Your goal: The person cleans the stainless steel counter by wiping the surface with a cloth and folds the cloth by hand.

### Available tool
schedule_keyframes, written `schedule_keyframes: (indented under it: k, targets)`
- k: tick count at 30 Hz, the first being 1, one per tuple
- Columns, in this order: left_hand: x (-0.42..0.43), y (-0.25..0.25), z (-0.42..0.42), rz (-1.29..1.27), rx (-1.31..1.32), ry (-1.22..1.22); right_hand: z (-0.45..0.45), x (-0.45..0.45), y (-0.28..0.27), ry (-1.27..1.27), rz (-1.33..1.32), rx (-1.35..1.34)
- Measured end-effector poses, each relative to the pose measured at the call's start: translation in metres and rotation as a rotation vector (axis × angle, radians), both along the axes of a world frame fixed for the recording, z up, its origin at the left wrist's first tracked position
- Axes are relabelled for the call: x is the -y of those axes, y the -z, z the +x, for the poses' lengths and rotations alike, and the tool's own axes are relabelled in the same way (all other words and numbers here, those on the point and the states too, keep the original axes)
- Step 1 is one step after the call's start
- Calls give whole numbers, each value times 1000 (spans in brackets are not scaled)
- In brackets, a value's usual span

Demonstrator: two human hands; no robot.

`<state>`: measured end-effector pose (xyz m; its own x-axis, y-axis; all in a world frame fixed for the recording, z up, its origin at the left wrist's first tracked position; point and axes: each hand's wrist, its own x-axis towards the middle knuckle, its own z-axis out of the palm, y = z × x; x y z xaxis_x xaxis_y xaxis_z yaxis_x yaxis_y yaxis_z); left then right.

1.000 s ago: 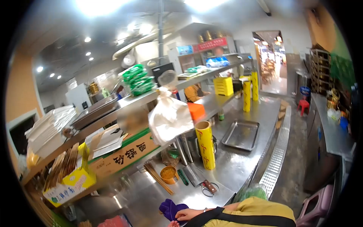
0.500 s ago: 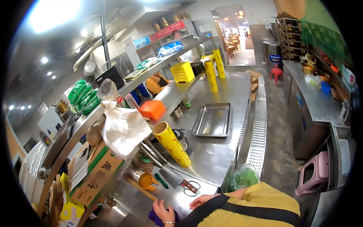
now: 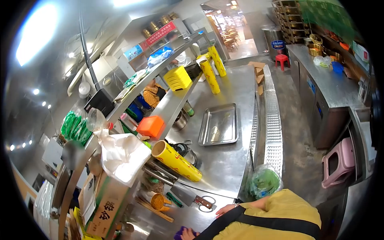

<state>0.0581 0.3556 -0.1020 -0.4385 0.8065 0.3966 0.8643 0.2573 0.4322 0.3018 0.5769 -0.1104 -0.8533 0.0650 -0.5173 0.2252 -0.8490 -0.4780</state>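
At the bottom edge, my left hand [image 3: 187, 234] has its fingers closed on a purple cloth [image 3: 178, 233]; the rest of that hand is out of frame. My right hand [image 3: 225, 210] is beside the scissors [image 3: 207, 203], fingers apart and nothing seen in them, partly hidden by a black strap. A cleaver [image 3: 188, 195] with a brown handle touches the scissors. Left of it lie a green-handled item [image 3: 175, 199], an orange cup [image 3: 159, 202] of yellowish powder and thin wooden sticks [image 3: 154, 209]. Behind them leans a yellow film roll [image 3: 177, 161].
A metal tray [image 3: 219, 124] rests on the steel counter [image 3: 192, 96]. Left is a shelf with a white bag [image 3: 123, 157], a cardboard box [image 3: 105, 212] and an orange container [image 3: 151, 127]. A person [image 3: 152, 96] stands behind it. A green-lined bin [image 3: 265, 182] and pink stool [image 3: 339, 163] are at right.
The view has swung to the right, bringing more of the floor in. My left hand has moved lower in the frame, and its spread fingers have closed on the purple cloth.
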Motion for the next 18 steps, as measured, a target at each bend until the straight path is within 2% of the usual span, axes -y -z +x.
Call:
schedule_keyframes:
  k: [2, 3, 4, 5, 7, 9, 12, 13, 14, 15, 17, 18]
  targets:
    - [4, -29, 18, -91, -30, 15, -3, 2, 2, 27, -203, 175]
    - [8, -39, 21, -112, -37, 14, -5, -1, -6, 4, -391, 205]
    - [12, -47, 23, -127, -47, 6, -1, 4, -14, 10, -398, 198]
    - [16, -54, 25, -141, -54, -8, 8, 10, -21, -10, 61, 21]
    - [23, -65, 25, -130, -87, -57, 17, 12, -18, -34, 529, -139]
    - [34, -69, 24, -111, -142, -153, 15, 15, 2, 46, -134, 5]
    - [38, -77, 16, -70, -229, -353, 26, 17, 38, -64, -104, -34]
    - [34, -77, 9, -76, -227, -421, 34, 23, 46, -31, -88, -102]
    - [31, -76, 2, -108, -201, -480, 41, 22, 38, -23, -77, -80]
    - [25, -72, -16, -190, -112, -486, 44, 29, 31, 31, -148, 20]
    - [15, -73, -29, -280, 7, -485, 51, 34, 29, 62, -269, 47]
    - [8, -76, -17, -331, 89, -474, 59, 36, 23, 43, 69, -36]
